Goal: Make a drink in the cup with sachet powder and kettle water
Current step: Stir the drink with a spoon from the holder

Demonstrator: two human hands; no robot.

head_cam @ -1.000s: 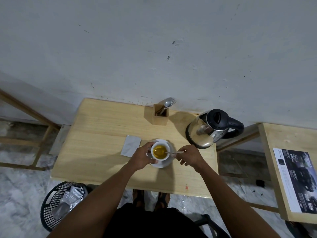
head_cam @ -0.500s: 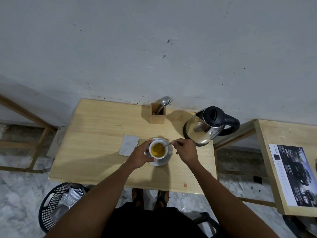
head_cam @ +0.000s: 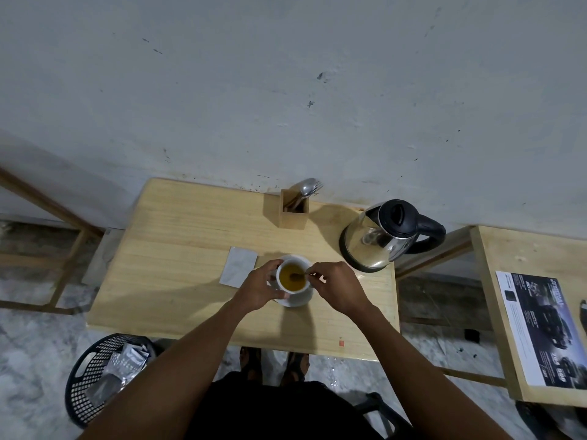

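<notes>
A white cup (head_cam: 292, 277) full of yellow-orange liquid stands on a white saucer (head_cam: 298, 300) near the middle of the wooden table (head_cam: 178, 281). My left hand (head_cam: 259, 289) wraps around the cup's left side. My right hand (head_cam: 336, 289) pinches the handle of a small spoon (head_cam: 300, 275) whose bowl sits in the liquid. A silver sachet (head_cam: 238, 270) lies flat just left of the cup. The steel kettle (head_cam: 381, 239) with a black lid and handle stands at the table's back right.
A wooden holder (head_cam: 294, 212) with cutlery stands at the back edge by the wall. A black basket (head_cam: 95, 376) with used sachets sits on the floor at lower left. A second table (head_cam: 495, 281) at the right carries a printed sheet (head_cam: 540, 328).
My right hand has carried the spoon around inside the cup, its handle swinging from right to upper right and back. The left hand keeps its hold on the cup.
</notes>
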